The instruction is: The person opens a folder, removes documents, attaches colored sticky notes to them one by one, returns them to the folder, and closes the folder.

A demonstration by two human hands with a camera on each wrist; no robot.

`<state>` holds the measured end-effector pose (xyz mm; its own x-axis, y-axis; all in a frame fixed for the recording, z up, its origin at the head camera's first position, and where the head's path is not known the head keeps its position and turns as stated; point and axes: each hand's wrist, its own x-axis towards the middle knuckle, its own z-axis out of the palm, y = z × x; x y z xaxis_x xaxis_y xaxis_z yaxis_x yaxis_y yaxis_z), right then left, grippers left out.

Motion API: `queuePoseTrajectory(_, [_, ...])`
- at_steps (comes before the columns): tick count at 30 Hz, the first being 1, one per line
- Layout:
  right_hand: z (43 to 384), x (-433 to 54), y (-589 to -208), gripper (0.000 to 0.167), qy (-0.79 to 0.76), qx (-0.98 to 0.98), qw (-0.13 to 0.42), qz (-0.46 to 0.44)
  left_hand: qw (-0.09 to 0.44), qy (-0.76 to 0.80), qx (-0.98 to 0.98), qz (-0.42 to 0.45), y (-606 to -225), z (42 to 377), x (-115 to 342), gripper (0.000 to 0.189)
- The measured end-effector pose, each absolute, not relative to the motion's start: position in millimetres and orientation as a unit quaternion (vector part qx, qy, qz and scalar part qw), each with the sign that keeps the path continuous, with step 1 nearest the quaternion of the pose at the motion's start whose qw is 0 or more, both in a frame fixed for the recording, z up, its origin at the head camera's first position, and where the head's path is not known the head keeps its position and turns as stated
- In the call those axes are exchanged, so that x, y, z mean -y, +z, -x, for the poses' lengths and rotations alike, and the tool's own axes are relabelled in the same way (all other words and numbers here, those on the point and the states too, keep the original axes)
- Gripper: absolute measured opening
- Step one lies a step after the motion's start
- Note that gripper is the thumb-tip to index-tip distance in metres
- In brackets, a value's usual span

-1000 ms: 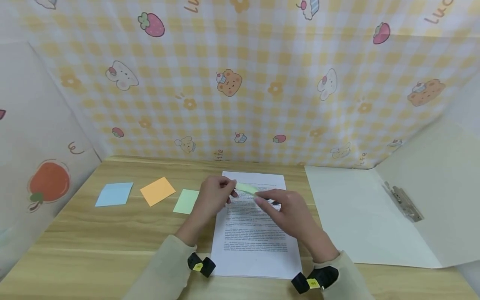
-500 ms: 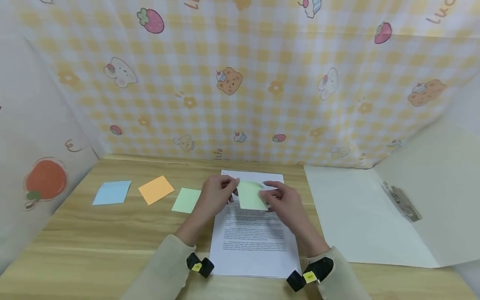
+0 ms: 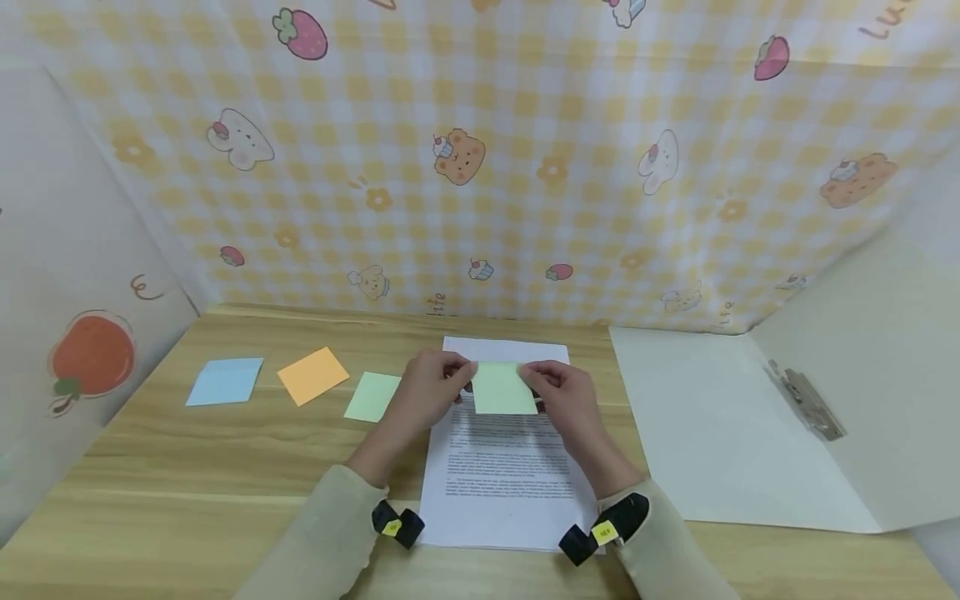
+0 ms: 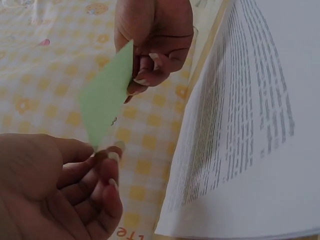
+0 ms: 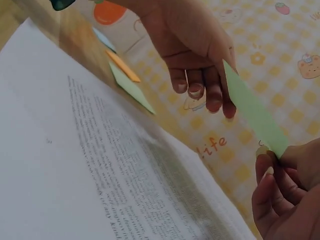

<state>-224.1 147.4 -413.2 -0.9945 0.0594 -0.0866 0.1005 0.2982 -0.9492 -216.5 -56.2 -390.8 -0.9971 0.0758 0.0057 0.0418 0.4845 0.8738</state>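
Observation:
A pale green sticky note [image 3: 506,389] is stretched between my two hands, over the upper half of a stack of printed paper [image 3: 510,508]. My left hand [image 3: 429,390] pinches its upper left corner between thumb and forefinger. At the upper right corner, the thumb and fingers of my right hand [image 3: 566,398] pinch the note too. Both wrist views show the note [image 4: 107,95] held up off the paper [image 5: 50,135], and its shadow falls across the printed lines.
Left of the paper lie a second green sticky note [image 3: 371,397], an orange one [image 3: 312,377] and a blue one [image 3: 225,382] on the wooden table [image 3: 187,500]. To the right an opened white folder [image 3: 720,433] with a metal clip [image 3: 813,406] is spread out. A checkered cloth [image 3: 510,217] hangs behind.
The green note was edge-on and slanted; it has turned to face the head camera and now hangs level. My right hand has shifted its fingers up to the note's upper right corner.

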Motion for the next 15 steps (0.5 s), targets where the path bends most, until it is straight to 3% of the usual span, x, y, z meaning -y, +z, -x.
queuePoseTrajectory(6, [228, -144, -429, 0.022, -0.579, -0.813, 0.024, -0.048, 0.021, 0.438, -0.899, -0.016, -395, 219, 62, 0.022])
queuePoseTrajectory(15, [229, -143, -448, 0.018, -0.550, -0.835, -0.013, -0.031, 0.058, 0.422, -0.904, -0.040, -408, 225, 70, 0.023])
